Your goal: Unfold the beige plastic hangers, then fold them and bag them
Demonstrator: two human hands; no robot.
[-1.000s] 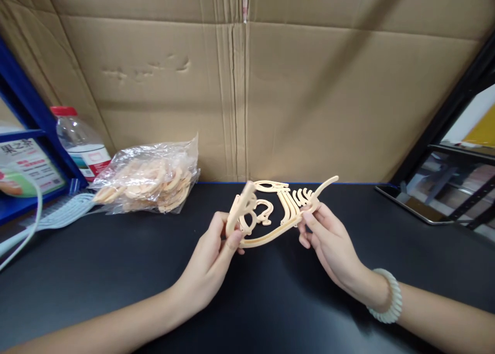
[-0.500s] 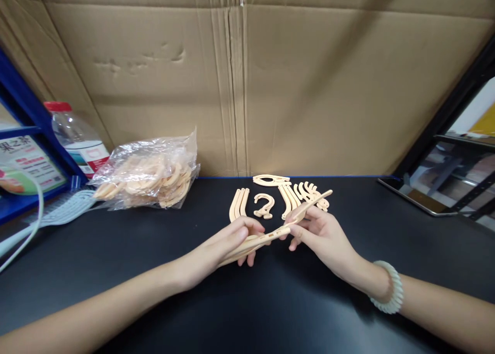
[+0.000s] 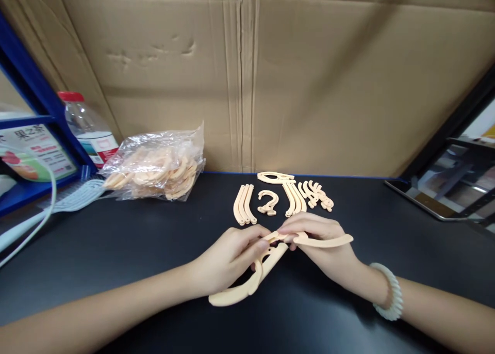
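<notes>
My left hand (image 3: 235,253) is closed around beige hanger arms (image 3: 230,295), whose curved and straight ends stick out below the fingers. My right hand (image 3: 319,235) pinches a curved beige hanger piece (image 3: 325,241), its free end pointing right. Between the fingertips of both hands the pieces meet; fingers hide whether they are joined. Just beyond lie several loose hanger arms, a left group (image 3: 244,205) and a right group (image 3: 294,200). Hanger hooks (image 3: 268,203) lie between these groups, and more small curved hooks (image 3: 315,193) are to the right.
A folded beige hanger (image 3: 276,177) lies at the back by the cardboard wall (image 3: 174,60). To the left are a clear plastic bag (image 3: 154,163) of beige parts, a red-capped bottle (image 3: 88,127) and a pale blue brush (image 3: 79,195). A black-framed rack (image 3: 436,189) stands right.
The held pieces have been turned: the right one now points right rather than up and away, and the left ones are tilted down with their ends spread. My hands have moved closer together.
</notes>
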